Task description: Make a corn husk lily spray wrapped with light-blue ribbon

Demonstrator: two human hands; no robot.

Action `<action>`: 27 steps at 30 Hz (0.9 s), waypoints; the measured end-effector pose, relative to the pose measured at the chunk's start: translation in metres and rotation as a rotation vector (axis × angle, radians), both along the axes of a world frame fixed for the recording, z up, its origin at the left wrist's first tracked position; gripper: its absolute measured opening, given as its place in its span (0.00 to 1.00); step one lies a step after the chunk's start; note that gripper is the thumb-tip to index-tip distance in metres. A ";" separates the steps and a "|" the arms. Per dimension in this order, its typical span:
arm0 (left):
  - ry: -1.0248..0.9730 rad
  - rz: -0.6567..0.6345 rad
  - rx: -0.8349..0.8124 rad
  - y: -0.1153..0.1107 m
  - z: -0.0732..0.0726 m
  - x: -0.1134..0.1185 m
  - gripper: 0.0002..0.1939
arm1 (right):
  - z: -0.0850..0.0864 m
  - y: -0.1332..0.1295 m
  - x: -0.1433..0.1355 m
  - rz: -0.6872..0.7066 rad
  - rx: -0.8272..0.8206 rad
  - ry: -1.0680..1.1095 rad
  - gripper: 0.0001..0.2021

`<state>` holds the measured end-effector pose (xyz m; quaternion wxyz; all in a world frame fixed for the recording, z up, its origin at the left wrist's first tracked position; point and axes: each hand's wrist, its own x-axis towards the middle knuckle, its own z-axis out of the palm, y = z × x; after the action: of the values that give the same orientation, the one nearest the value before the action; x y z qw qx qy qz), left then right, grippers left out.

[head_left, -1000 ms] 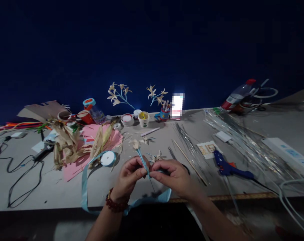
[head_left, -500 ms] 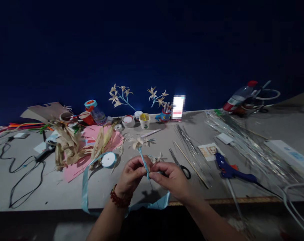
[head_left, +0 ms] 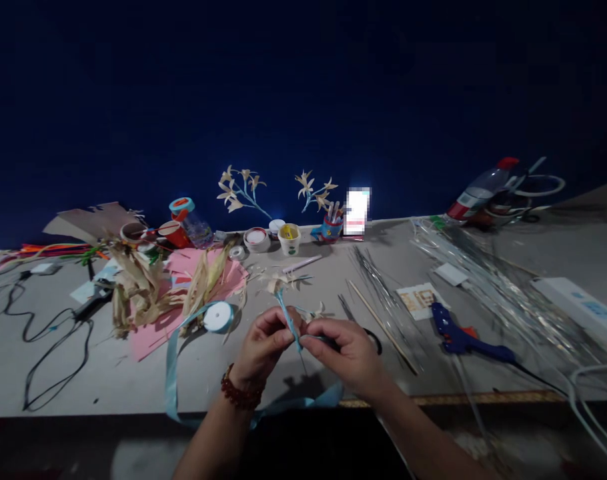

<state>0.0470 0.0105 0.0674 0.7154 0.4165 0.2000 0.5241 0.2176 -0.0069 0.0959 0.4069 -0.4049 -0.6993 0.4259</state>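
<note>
Between my hands a wire stem wrapped in light blue ribbon point(head_left: 289, 319) leans up to the left, with a pale husk flower point(head_left: 275, 285) at its top. My left hand point(head_left: 267, 343), a beaded bracelet at its wrist, pinches the stem between thumb and fingers. My right hand point(head_left: 344, 350) is closed at the stem's lower end, thumb against fingertips; what it pinches there is too small to make out. Bare wire sticks out below. A blue ribbon point(head_left: 171, 373) runs from its roll point(head_left: 218, 317) along the table's front edge, below my hands.
Dried husks point(head_left: 138, 287) and pink paper point(head_left: 153, 340) lie left. Scissors point(head_left: 373, 340), a wooden stick point(head_left: 378, 320), wires and a blue glue gun point(head_left: 466, 340) lie right. Cups, two flower sprays point(head_left: 243, 193) and a lit phone point(head_left: 357, 212) stand at the back.
The flower and stem have turned slightly in my fingers. My right hand has shifted a little, now covering more of the scissors. The camera view has moved slightly.
</note>
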 end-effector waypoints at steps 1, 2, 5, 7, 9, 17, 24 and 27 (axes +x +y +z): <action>-0.007 0.001 0.007 0.000 0.000 0.000 0.06 | 0.000 0.001 0.000 0.005 -0.021 0.013 0.11; -0.013 0.002 0.011 0.000 0.000 0.000 0.06 | -0.001 0.001 -0.001 0.006 -0.040 0.027 0.11; -0.026 0.000 0.005 0.000 0.000 0.000 0.05 | -0.003 0.003 -0.002 0.005 -0.117 0.090 0.11; -0.030 -0.008 0.008 0.000 0.000 0.001 0.06 | -0.005 0.004 -0.004 0.026 -0.193 0.161 0.10; -0.028 -0.017 0.013 0.001 0.000 0.002 0.07 | -0.008 0.005 -0.005 0.055 -0.254 0.230 0.10; 0.132 0.193 -0.030 -0.009 0.008 0.008 0.07 | 0.000 -0.001 -0.003 -0.101 0.018 0.076 0.07; 0.335 0.362 0.058 -0.017 0.014 0.005 0.02 | 0.010 -0.004 0.001 -0.096 0.247 -0.177 0.05; 0.348 0.349 0.048 -0.019 0.016 0.002 0.03 | 0.017 -0.004 0.005 -0.009 0.209 -0.256 0.07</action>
<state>0.0492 -0.0080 0.0833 0.5587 0.4766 0.3766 0.5646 0.2226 -0.0107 0.1133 0.3564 -0.4142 -0.7842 0.2939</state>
